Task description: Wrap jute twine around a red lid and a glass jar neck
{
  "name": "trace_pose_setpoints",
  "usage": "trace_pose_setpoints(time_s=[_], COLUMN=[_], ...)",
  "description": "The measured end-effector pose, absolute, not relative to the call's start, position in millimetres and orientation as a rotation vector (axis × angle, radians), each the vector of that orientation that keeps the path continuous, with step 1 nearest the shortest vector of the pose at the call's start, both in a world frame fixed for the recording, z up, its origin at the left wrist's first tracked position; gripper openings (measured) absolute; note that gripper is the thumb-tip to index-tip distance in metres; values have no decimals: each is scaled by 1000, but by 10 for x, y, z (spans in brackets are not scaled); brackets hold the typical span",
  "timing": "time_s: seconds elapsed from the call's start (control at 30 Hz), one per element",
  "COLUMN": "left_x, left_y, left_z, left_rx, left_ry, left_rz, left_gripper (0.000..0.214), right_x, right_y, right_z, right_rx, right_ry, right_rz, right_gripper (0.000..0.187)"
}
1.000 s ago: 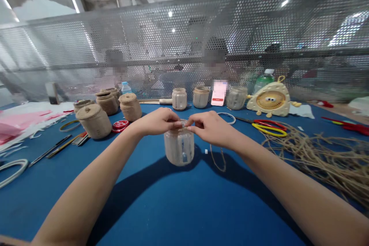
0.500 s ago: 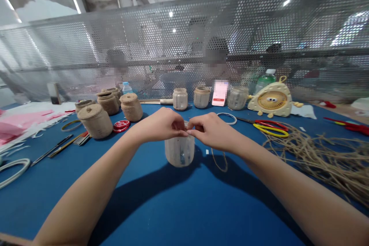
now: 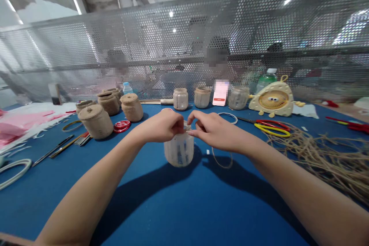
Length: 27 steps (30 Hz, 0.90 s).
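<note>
the bare blue tabletop point(image 3: 178, 207) spreads out in front of the clear glass jar with pale vertical strips point(image 3: 179, 153), which stands upright before me, under my two hands. my left hand point(image 3: 164, 126) is at the left of the jar's mouth, fingers curled in close; i cannot tell whether anything is pinched between them. my right hand point(image 3: 213, 130) is at the right of the mouth, thumb and bent forefinger a narrow gap apart at the rim; whether they grip anything there is too small to tell. beneath that hand, right of the jar, a thin tan strand of twine point(image 3: 226, 167) loops down, and a tiny white scrap point(image 3: 208, 152) lies between it and the jar.

well to the jar's right is a loose heap of tan twine point(image 3: 323, 157), with scissors with red and yellow handles point(image 3: 272, 130) at its far left edge. left of the jar and beyond it are a round red lid point(image 3: 121, 125) and a lidded burlap-covered jar point(image 3: 96, 122).

farther behind the jar stand a small clear glass jar point(image 3: 180, 100), an upright pink-screened phone point(image 3: 220, 93) and a yellow cheese-shaped fan point(image 3: 272, 102), all before a grey perforated metal screen point(image 3: 173, 42).
</note>
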<state>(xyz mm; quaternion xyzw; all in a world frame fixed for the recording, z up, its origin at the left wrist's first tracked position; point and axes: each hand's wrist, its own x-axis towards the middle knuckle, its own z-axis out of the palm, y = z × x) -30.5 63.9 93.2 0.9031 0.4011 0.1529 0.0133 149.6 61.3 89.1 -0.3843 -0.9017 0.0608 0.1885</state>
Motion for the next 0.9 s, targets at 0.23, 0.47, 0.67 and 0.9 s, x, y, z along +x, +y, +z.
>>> trace_pose_setpoints(time_s=[0.23,0.47,0.67,0.9], left_x=[-312,-324,-326,-321], left_y=[654,659,659,640], left_z=[958,963,967,969], left_rx=[2752,2766,2760,2780], left_ry=[1249,1239,1213,1211], left_rz=[456,451,454,445], left_gripper=[14,13,16,15], right_x=[1489,1459,1437,1416], right_y=[663,666,691,673], right_z=[864,856,826,805], right_rx=[-1038,-1122,-1122,-1132], right_ry=[-2643,-2551,-2523,-2510], right_rz=[175,258,256,196], right_gripper=[18,18,17,16])
